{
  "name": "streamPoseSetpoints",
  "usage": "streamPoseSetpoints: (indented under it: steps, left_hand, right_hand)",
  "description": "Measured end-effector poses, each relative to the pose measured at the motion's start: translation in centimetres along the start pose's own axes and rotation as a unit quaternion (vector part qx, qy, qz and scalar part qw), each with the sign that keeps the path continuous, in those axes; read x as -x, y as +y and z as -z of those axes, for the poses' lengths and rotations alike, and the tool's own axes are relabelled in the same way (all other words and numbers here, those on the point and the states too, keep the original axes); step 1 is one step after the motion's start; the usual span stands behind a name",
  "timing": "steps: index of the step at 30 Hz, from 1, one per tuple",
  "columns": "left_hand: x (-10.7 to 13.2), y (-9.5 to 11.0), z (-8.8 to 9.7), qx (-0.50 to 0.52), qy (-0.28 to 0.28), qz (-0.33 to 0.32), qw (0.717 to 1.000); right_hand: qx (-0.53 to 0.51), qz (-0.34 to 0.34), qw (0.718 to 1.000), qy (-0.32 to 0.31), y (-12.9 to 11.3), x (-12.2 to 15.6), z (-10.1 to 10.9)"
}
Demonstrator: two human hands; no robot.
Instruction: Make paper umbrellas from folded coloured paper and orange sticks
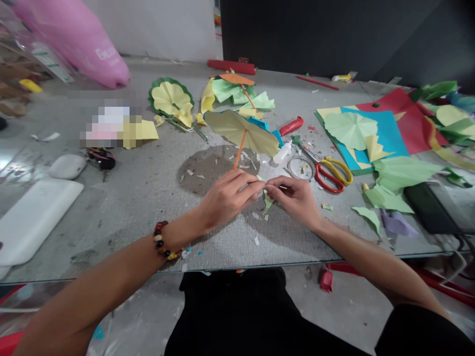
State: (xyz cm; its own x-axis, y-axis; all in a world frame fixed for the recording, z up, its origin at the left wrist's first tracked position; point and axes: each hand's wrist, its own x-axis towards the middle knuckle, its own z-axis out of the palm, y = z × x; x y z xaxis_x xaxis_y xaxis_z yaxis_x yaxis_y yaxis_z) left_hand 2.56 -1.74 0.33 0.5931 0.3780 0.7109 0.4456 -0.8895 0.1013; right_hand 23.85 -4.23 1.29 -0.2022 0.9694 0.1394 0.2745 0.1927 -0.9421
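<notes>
My left hand [233, 195] and my right hand [295, 198] meet over the table with fingertips together. Both pinch a narrow piece of light green paper [267, 201], which hangs down between them. A thin pale line shows at my right fingers, too small to name. Just beyond my left hand rises a pleated, round yellow paper piece [237, 131] on an orange stem [240, 150]. The stem's lower end is hidden behind the left hand, so I cannot tell whether that hand also holds it.
Scissors [328, 173], a roll of clear tape [301, 168], a small white bottle [284, 153] and a red-handled tool [292, 126] lie beyond the right hand. Coloured paper sheets [393, 123] are at right. A pink bottle [81, 44] and white power bank [40, 217] are at left.
</notes>
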Motion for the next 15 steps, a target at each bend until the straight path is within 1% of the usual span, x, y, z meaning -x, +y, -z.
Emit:
streamPoseSetpoints:
  steps: [4,9,15]
  left_hand:
    - [-0.08,-0.06,0.14,0.005,0.007,-0.005,1.000]
    - [-0.25,0.01,0.40,-0.013,-0.004,-0.024,1.000]
    - [-0.16,-0.11,0.28,0.017,0.003,-0.016,1.000]
  right_hand:
    - [-0.001,-0.001,1.000,0.001,-0.15,-0.03,0.02]
    - [0.004,-0.004,1.000,0.000,-0.19,-0.06,0.06]
    - [0.003,-0.005,1.000,-0.009,-0.11,-0.05,0.09]
